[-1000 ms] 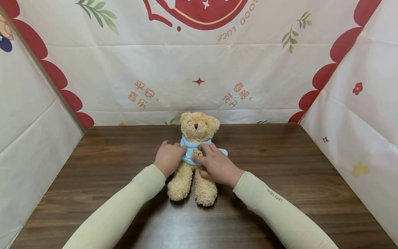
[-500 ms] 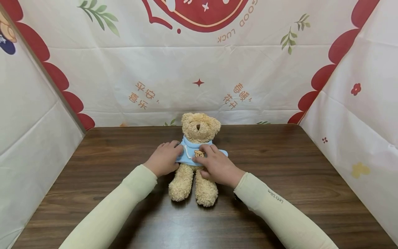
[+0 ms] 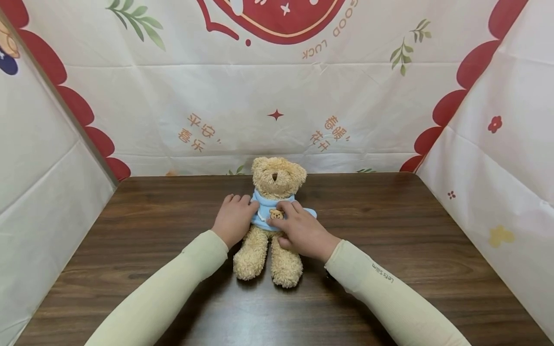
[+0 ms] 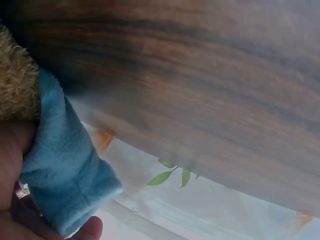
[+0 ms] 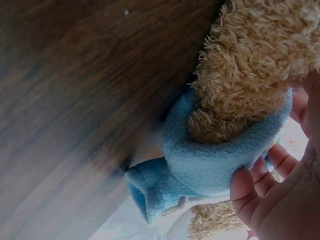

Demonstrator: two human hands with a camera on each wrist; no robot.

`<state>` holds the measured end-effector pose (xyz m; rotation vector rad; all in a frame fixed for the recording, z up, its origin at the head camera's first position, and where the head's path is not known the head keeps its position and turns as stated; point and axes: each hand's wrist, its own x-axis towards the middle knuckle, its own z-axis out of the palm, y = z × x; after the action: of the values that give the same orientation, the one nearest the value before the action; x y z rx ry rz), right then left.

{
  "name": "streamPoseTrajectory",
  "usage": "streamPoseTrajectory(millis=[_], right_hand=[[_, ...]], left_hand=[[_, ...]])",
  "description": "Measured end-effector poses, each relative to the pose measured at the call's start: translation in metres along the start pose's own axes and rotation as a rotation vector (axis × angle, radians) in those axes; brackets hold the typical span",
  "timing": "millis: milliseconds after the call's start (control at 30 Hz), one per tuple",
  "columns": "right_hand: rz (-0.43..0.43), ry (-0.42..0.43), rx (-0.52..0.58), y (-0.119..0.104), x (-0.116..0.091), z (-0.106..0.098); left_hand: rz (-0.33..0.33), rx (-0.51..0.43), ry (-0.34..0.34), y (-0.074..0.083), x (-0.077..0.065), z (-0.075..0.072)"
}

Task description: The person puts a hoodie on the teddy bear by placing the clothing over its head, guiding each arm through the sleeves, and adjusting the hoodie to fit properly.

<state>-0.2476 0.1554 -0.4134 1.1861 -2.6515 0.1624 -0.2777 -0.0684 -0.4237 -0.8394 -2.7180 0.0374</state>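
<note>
And here's the patterned backdrop (image 3: 242, 91), white with red scalloped borders, rising behind the far edge of the dark wooden counter (image 3: 411, 230). Across the counter reach two pale arm sleeves (image 3: 169, 283), the right one lettered. Midway between the left and right edges lies the teddy bear (image 3: 277, 190), head toward the far edge, feet toward the near side, barely changed from half a second ago. It wears a blue shirt (image 3: 270, 203).

Now the hands! The left hand (image 3: 235, 220) is the mover: it has slid inward, away from the counter's left edge, and grips the shirt's sleeve (image 4: 75, 160), blocking it from the head view. The right hand (image 3: 305, 230) stays put, bent fingers holding the shirt front and covering part of it. Beside its fingertips sits a bear-face badge (image 3: 275, 214). Smallest of all, the white drawstring (image 3: 261, 216), shown at length before, now shows only a short stretch.
</note>
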Motion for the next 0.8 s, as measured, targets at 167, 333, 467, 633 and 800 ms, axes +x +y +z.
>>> streamPoseTrajectory(millis=[167, 333, 467, 633, 800], right_hand=[[0.001, 0.000, -0.005, -0.001, 0.001, 0.000], [0.005, 0.012, 0.010, -0.002, 0.001, 0.001], [-0.001, 0.016, 0.011, -0.002, 0.002, 0.002], [0.012, -0.010, 0.009, -0.002, 0.002, 0.002], [0.024, -0.014, 0.014, -0.002, 0.001, -0.001]], left_hand=[[0.010, 0.021, -0.017, -0.001, 0.002, -0.001], [0.028, 0.046, 0.016, 0.000, 0.000, -0.001], [0.028, 0.036, 0.053, -0.001, -0.002, 0.002], [0.023, -0.030, -0.023, -0.006, -0.002, 0.000], [0.064, -0.204, -0.237, -0.021, 0.000, -0.017]])
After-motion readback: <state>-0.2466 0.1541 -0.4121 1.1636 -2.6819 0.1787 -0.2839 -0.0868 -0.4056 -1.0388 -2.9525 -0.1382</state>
